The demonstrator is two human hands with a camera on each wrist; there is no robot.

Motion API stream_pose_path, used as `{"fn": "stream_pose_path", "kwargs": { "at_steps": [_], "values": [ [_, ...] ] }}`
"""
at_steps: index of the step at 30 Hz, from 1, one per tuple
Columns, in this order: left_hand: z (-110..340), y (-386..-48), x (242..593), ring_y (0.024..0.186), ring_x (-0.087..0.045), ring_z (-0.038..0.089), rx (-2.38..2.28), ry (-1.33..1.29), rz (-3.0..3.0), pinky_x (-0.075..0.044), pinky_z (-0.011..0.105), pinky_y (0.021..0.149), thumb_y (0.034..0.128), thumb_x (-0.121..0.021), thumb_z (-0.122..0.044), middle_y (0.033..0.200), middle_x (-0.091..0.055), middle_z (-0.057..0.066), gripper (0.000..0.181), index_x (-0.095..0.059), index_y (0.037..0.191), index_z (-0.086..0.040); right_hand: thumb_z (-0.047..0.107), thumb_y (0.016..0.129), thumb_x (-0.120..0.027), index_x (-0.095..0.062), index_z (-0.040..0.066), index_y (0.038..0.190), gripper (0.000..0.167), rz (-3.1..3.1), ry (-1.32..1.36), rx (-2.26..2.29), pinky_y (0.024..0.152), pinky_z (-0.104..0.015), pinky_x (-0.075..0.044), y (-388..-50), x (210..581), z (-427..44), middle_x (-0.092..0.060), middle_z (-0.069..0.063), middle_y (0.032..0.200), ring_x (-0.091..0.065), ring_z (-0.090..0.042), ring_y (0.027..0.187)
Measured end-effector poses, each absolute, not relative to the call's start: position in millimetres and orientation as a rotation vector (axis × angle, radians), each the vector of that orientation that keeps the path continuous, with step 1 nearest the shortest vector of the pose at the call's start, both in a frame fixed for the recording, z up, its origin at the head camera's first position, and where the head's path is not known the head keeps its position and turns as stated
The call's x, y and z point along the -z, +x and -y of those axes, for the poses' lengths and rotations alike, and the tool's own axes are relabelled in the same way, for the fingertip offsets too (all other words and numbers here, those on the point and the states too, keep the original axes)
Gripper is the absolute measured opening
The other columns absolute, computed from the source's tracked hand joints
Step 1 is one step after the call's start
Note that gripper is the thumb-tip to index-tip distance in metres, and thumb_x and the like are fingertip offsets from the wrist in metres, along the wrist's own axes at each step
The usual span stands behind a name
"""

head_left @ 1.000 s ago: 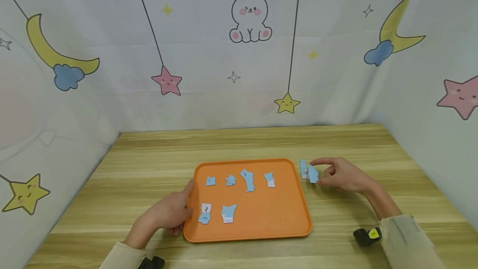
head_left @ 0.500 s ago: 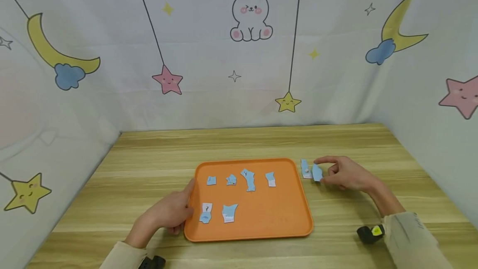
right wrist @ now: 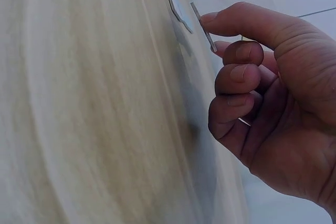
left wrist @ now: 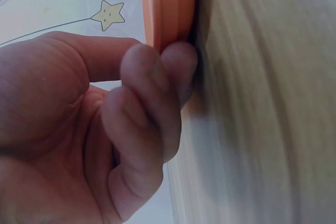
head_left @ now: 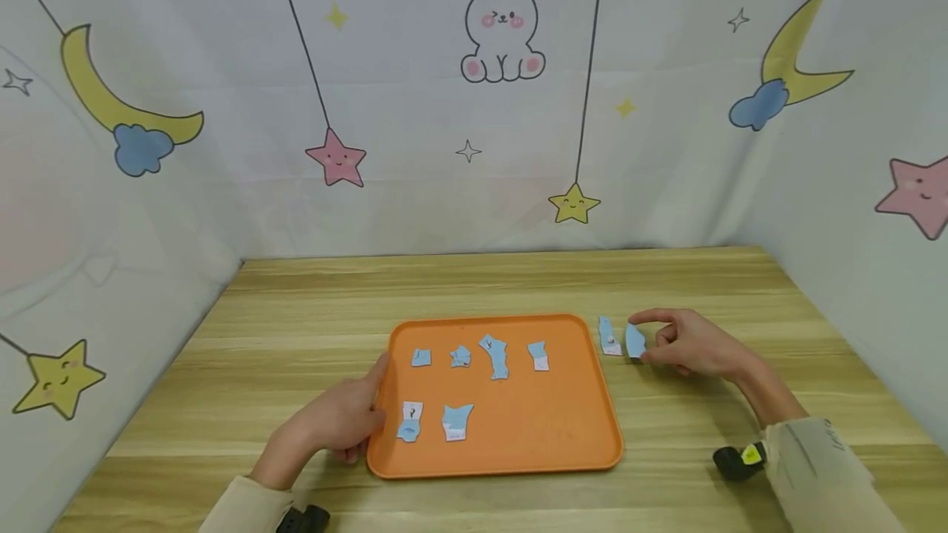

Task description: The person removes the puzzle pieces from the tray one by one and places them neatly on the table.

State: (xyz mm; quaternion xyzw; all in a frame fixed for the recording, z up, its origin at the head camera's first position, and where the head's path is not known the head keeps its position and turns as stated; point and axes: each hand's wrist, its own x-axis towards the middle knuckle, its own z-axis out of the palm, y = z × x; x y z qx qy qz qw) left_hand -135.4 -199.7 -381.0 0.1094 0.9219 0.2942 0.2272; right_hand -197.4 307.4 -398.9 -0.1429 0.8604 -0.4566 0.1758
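My left hand (head_left: pixel 342 411) grips the left rim of the orange tray (head_left: pixel 548 442); in the left wrist view its fingers (left wrist: pixel 144 90) are curled at the tray's edge. To the right of the tray, my right hand (head_left: pixel 694 342) pinches a small flat blue puzzle piece (head_left: pixel 634 341) between thumb and index finger. In the right wrist view that piece (right wrist: pixel 203 27) shows edge-on, tilted and raised off the table, the other fingers curled. Just left of it, a blue and white puzzle piece (head_left: pixel 608 337) lies on the table, apart from the held one.
Several blue and white pieces lie spaced out in the tray, among them a long piece (head_left: pixel 494 357) in the back row and a wide piece (head_left: pixel 457 422) in front. The wooden table (head_left: pixel 311 294) meets a printed cloth (head_left: pixel 407 220) at its back and sides.
My right hand has moved slightly right with the pinched piece, widening the gap to the piece on the table. The left hand stays on the tray, and the view shifts slightly.
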Motion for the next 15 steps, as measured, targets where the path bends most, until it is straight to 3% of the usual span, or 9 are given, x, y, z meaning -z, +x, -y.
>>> {"fn": "stream_pose_path", "kwargs": {
  "at_steps": [15],
  "values": [
    [198.9, -135.5, 381.2, 0.036, -0.052, 0.011, -0.805, 0.298, -2.546, -0.045, 0.027, 0.038, 0.0983, -0.052, -0.001, 0.055, -0.062, 0.008, 0.084, -0.007, 0.169, 0.002, 0.007, 0.090, -0.075, -0.043, -0.012, 0.152, 0.072, -2.454, -0.430, 1.277, 0.046, -0.024, -0.038, -204.3, 403.8, -316.1, -0.045, 0.005, 0.059, -0.039, -0.006, 0.046]
  ]
}}
